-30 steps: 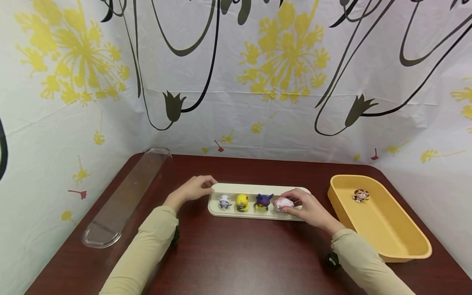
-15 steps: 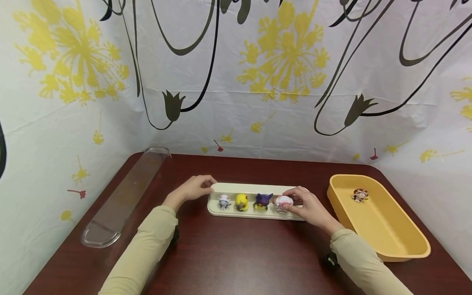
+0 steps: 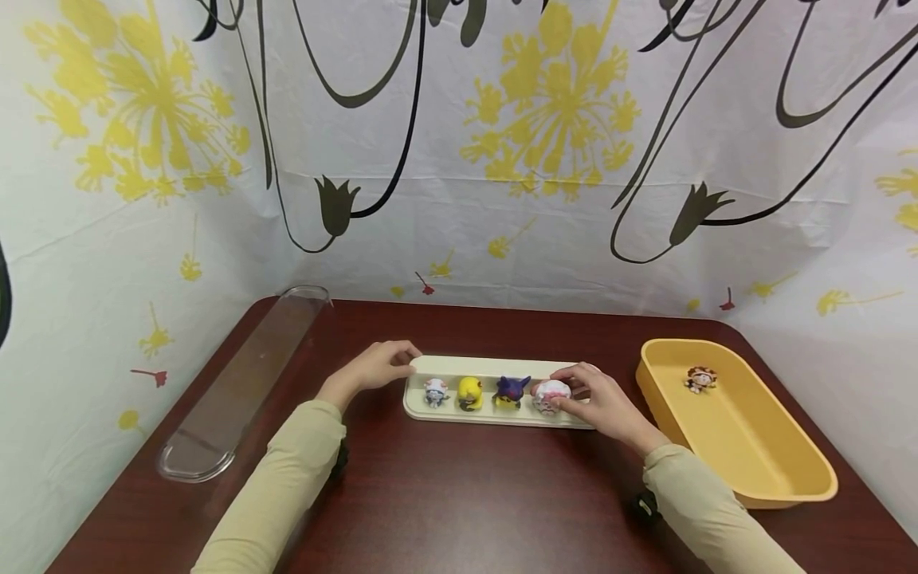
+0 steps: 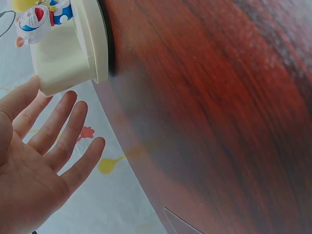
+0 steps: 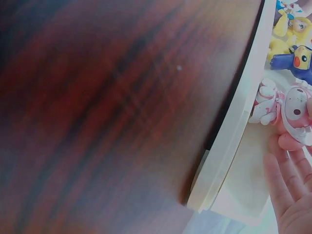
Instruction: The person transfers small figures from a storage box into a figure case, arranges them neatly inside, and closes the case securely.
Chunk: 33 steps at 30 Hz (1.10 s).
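Here the right hand (image 3: pixel 598 401) pinches a glossy pink-white figurine (image 3: pixel 551 395) in the smooth oblong tray (image 3: pixel 495 368).

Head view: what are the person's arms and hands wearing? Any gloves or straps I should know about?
Both arms are in long, pale khaki sleeves: left sleeve, right sleeve. A small black device sits at each wrist, under the cuff. The left hand and right hand are bare: no gloves, and no rings visible.
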Each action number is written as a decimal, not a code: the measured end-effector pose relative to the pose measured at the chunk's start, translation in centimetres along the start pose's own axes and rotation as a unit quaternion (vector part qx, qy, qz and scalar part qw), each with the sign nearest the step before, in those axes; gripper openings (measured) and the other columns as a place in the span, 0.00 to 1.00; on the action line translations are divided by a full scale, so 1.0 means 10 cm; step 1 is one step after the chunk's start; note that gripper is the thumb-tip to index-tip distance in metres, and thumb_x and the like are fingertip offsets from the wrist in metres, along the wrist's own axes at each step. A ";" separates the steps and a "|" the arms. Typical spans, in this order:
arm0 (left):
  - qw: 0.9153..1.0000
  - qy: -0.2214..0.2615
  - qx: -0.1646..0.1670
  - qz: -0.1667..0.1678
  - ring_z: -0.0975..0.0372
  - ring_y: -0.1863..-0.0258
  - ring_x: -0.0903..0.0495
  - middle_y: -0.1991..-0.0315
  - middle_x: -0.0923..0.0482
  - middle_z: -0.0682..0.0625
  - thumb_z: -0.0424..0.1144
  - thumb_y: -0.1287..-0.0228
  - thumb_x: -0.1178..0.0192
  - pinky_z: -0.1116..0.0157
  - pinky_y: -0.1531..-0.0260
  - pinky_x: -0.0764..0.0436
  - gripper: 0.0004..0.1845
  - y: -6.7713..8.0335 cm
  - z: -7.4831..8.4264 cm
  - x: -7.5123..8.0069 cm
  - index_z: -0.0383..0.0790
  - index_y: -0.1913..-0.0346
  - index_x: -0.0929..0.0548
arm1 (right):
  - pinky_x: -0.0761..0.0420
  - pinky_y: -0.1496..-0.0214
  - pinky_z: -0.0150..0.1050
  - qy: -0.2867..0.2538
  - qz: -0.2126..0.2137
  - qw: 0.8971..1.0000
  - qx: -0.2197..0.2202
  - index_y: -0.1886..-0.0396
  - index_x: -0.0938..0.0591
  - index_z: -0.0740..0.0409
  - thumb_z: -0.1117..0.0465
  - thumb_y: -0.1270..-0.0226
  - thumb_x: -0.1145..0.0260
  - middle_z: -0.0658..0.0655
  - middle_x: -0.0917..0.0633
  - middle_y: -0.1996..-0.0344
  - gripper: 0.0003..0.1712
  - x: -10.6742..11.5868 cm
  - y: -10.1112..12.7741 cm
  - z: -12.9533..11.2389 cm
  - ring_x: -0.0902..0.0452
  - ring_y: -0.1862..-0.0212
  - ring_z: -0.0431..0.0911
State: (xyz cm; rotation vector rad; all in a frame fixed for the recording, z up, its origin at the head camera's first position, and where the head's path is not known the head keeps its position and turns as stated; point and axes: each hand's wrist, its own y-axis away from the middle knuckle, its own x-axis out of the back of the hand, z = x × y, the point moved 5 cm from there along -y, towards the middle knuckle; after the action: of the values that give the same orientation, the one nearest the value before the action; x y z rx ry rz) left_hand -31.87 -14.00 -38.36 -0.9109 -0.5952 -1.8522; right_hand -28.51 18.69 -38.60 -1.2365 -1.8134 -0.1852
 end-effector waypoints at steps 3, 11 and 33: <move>1.000 0.000 -0.001 -0.001 0.57 0.59 0.26 0.62 0.24 0.48 0.36 0.40 0.44 0.59 0.59 0.28 0.12 0.00 0.00 0.00 0.39 0.53 0.24 | 0.23 0.64 0.40 0.005 0.000 1.000 -0.001 0.57 0.23 0.55 0.58 0.49 0.31 0.47 0.24 0.64 0.18 0.02 0.01 0.00 0.26 0.63 0.41; 1.000 0.002 0.002 0.000 0.58 0.60 0.25 0.62 0.24 0.49 0.37 0.40 0.44 0.60 0.61 0.28 0.11 -0.02 -0.01 -0.02 0.41 0.54 0.23 | 0.23 0.67 0.41 0.027 0.013 1.000 0.007 0.57 0.23 0.60 0.61 0.50 0.31 0.53 0.22 0.64 0.19 0.18 0.00 -0.04 0.23 0.63 0.46; 1.000 0.001 0.009 0.001 0.59 0.59 0.26 0.62 0.24 0.50 0.38 0.40 0.43 0.60 0.60 0.28 0.11 -0.02 -0.03 -0.03 0.42 0.54 0.23 | 0.24 0.67 0.37 0.113 0.071 0.991 -0.012 0.59 0.21 0.57 0.57 0.43 0.36 0.52 0.20 0.64 0.14 1.02 -0.10 -0.39 0.23 0.66 0.43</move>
State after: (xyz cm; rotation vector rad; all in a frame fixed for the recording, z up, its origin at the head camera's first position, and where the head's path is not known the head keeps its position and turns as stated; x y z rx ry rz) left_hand -32.08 -13.98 -38.74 -0.8977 -0.6084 -1.8423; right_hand -27.89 22.79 -28.43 -1.3013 -1.5275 -0.2561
